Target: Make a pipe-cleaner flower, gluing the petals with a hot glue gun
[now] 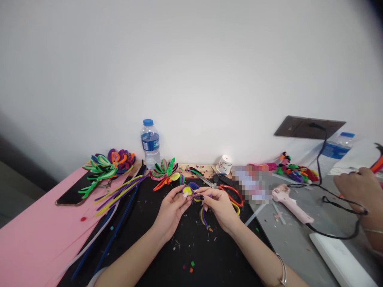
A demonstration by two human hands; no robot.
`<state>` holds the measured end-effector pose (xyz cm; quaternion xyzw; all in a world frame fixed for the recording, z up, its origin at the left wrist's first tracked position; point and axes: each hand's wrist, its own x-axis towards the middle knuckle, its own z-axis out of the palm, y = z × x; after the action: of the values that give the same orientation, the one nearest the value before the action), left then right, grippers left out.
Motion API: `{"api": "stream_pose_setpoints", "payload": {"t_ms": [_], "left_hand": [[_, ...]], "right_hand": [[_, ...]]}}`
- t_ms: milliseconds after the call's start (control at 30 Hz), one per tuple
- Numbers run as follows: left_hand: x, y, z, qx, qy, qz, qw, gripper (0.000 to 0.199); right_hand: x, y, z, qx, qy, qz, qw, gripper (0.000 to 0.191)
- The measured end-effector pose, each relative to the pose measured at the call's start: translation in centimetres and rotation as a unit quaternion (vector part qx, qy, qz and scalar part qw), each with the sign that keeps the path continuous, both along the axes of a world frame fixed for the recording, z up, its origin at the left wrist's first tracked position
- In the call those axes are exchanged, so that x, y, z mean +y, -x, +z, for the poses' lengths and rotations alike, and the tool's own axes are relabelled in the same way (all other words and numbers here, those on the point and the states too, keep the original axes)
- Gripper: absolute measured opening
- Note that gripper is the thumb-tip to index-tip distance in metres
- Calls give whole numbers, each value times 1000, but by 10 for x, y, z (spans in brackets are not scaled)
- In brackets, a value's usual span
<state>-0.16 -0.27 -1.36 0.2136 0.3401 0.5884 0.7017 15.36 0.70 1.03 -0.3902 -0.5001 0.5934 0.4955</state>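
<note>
Fingers of my left hand (175, 205) pinch the left side of a small purple and yellow pipe-cleaner piece (187, 191), which has loops and a round yellow part. My right hand (217, 205) grips the same piece from the right, thumb and fingers closed. A curved purple and yellow strand (204, 218) shows just below the hands. Behind my right hand lie scissors (233, 194) with orange-red handles. Up and left of the hands is a green and orange pipe-cleaner flower (165, 174). Loose yellow and purple pipe cleaners (121, 193) lie farther left.
Pipe-cleaner flowers (109, 165) lie by a phone (73, 191) at left. A water bottle (151, 145) and a paper cup (224, 164) stand by the wall. Right, a corded pink glue gun (295, 205) lies near a white box (341, 259) and another person's hand (354, 189).
</note>
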Motion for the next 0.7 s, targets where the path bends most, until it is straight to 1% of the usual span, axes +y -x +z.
{"api": "stream_pose_setpoints", "payload": {"t_ms": [133,267,367,467,567,700], "left_hand": [[0,0,2,14,-15,11,1000,31],[0,1,6,78,-54,24,995,30],[0,1,9,128,-79,27,988,27],[-1,0,8,145,-84,23,986,26],[-1,0,8,150,-88,20,985,26],[-1,-1,8,156,-102,15,982,26]], "right_hand": [[1,0,1,3,20,-20,1000,9],[1,-1,0,1,52,-26,998,15],[0,-3,-1,-25,53,-31,998,17],[0,-5,0,-55,52,-39,996,20],[1,-6,-1,-81,59,-27,995,20],[2,-6,-4,-84,51,-8,995,17]]}}
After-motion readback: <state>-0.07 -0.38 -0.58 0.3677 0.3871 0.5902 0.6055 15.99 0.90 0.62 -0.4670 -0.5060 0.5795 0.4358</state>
